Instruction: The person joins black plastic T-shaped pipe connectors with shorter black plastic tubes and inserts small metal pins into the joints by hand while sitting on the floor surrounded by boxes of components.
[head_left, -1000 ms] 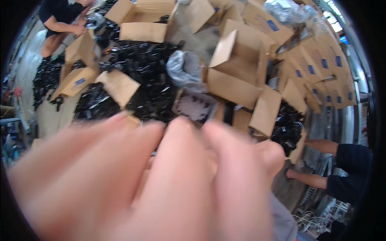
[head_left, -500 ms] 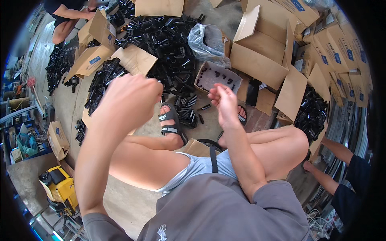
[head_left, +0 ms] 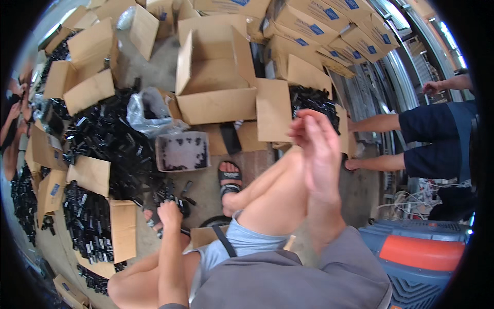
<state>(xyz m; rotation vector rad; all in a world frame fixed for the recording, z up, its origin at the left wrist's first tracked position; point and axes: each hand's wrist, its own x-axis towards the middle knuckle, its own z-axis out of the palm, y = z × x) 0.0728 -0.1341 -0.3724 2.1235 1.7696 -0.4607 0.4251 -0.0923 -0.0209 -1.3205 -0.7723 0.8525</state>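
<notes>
My left hand (head_left: pixel 169 214) is low by my left foot, at the near edge of a heap of loose black parts (head_left: pixel 121 139). Its back faces up, and its fingertips are hidden among the short black pieces (head_left: pixel 177 198) there. Over my right knee my right hand (head_left: pixel 316 147) is raised, palm turned inward, fingers loosely bent and blurred. Nothing shows in it. Ahead of my feet sits a shallow open box (head_left: pixel 182 154) with a pale inside and small dark bits scattered in it.
A large open carton (head_left: pixel 216 103) stands ahead, beside a clear plastic bag (head_left: pixel 144 113). More black parts (head_left: pixel 314 105) lie in a carton at right. Stacked cartons (head_left: pixel 314 26) line the back. A co-worker's legs (head_left: pixel 381 141) and a grey-orange case (head_left: pixel 417 252) are at right.
The view has swung to the right. My left hand has gone from raised in front of me down to the black pieces by my left foot. My right hand stays raised.
</notes>
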